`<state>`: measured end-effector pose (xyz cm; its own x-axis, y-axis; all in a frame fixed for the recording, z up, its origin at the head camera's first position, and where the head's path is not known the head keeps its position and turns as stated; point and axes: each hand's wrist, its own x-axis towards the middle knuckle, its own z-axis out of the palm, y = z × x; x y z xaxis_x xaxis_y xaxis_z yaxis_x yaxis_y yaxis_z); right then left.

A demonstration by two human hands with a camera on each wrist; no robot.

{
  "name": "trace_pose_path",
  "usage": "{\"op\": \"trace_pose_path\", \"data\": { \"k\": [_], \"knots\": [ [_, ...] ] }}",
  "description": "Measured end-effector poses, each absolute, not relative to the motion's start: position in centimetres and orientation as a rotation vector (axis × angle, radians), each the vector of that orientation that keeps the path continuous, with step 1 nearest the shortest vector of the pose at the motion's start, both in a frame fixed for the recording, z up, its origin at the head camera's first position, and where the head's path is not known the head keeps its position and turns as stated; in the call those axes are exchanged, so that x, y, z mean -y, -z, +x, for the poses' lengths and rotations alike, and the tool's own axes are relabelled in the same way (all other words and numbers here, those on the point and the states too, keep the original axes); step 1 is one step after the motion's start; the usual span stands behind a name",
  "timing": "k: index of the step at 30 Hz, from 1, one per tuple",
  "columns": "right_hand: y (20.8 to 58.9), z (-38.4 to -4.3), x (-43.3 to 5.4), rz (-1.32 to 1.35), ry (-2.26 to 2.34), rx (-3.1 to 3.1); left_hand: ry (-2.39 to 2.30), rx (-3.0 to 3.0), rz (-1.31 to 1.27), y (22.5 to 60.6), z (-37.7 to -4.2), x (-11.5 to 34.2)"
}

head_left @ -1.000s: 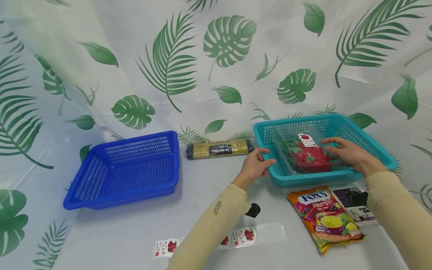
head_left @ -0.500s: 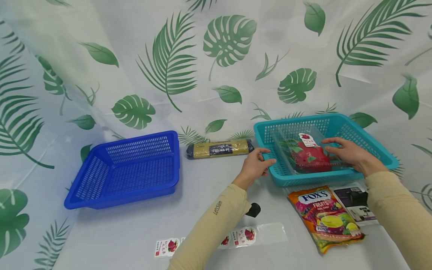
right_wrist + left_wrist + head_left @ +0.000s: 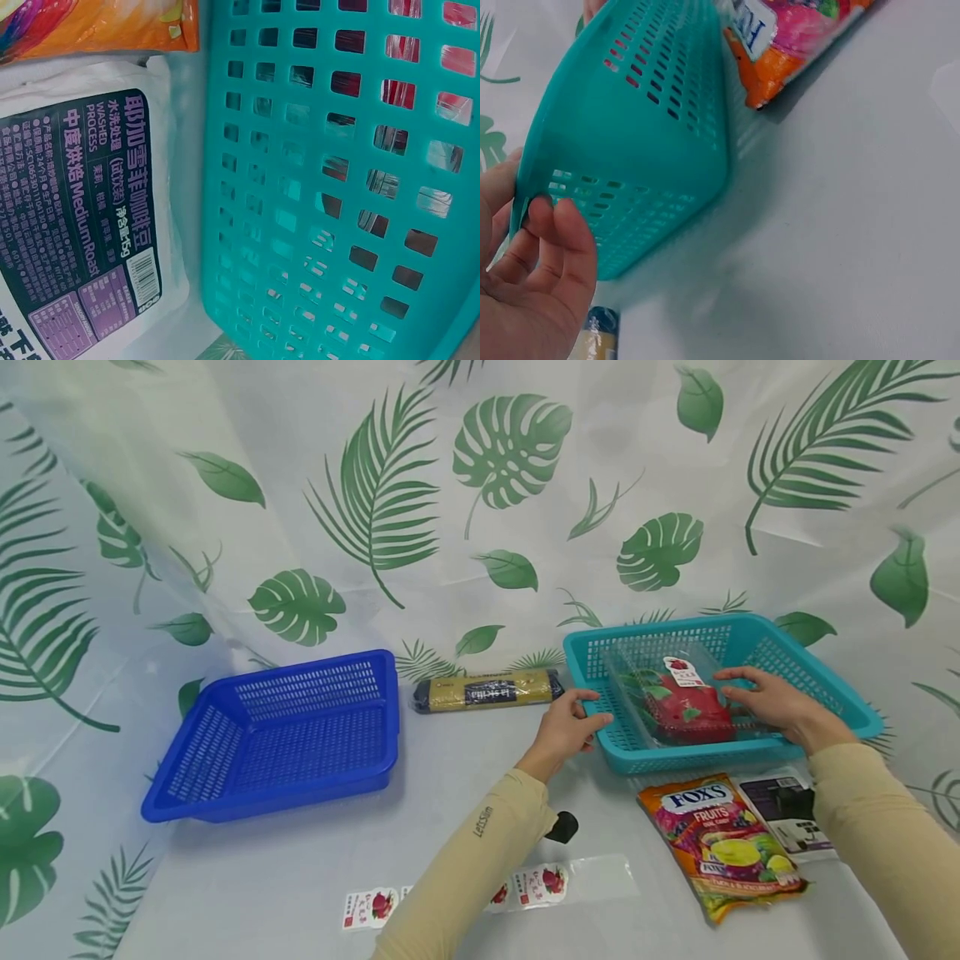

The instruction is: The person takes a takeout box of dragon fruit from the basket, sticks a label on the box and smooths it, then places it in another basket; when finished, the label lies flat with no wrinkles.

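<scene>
In the head view my left hand [image 3: 567,732] grips the left rim of a teal perforated basket [image 3: 821,672]. The left wrist view shows that hand's fingers and thumb [image 3: 540,255] curled about the rim. Inside the basket lies a clear plastic box [image 3: 652,652] of red and green fruit, with a white label [image 3: 680,671] on top. My right hand [image 3: 787,706] reaches over the front rim and holds the box's right edge; its lower fingers are hidden. The right wrist view shows mostly the basket's wall [image 3: 300,225], with bits of hand behind its holes.
An orange candy bag [image 3: 723,847] and a dark-and-white coffee pouch [image 3: 787,814] lie before the basket. A blue basket [image 3: 300,777] stands left, a gold packet [image 3: 487,691] between the baskets. A strip of fruit stickers [image 3: 543,885] and a black piece [image 3: 562,827] lie near my left forearm.
</scene>
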<state>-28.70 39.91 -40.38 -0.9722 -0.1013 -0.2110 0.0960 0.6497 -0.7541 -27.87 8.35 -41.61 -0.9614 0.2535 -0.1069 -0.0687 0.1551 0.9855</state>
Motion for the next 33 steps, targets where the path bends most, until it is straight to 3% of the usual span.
{"op": "trace_pose_path", "data": {
  "k": [19,27,33],
  "knots": [
    [40.3,-28.7,-40.1,-0.015,1.289,-2.662,-1.887,-2.121,0.382,42.0,-28.8,-4.8],
    [40.0,-27.9,-40.0,0.172,1.399,-2.901,-1.916,-2.167,0.399,41.5,-30.5,-0.7],
    [38.6,-27.0,-36.7,0.355,1.489,-3.027,-1.928,-2.242,0.324,41.2,-31.4,2.6]
  ]
}}
